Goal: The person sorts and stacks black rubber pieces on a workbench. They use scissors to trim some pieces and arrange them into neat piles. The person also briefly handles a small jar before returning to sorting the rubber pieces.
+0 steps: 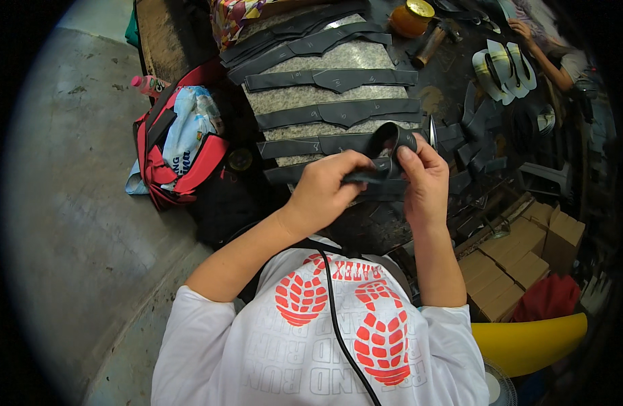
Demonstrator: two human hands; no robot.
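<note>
A black leather-like strip (386, 137) is curled into a loop between my hands, above the near edge of a speckled stone slab (274, 101). My left hand (328, 191) pinches its lower left part, fingers closed. The upper right part is gripped by my right hand (426, 179), with the thumb pressed on it. Several similar black strips with pointed middles and pale marks lie in rows across the slab, such as one strip (335, 80) beyond my hands. Just past my right fingers stands a pointed metal blade (432, 132).
Far right on the dark bench are an orange jar (411, 20), a hammer-like tool (430, 47) and pale curved pieces (504, 71), near another person's hand (521, 28). A red bag (206, 152) lies left. Cardboard boxes (507, 254) and a yellow seat (535, 342) are right.
</note>
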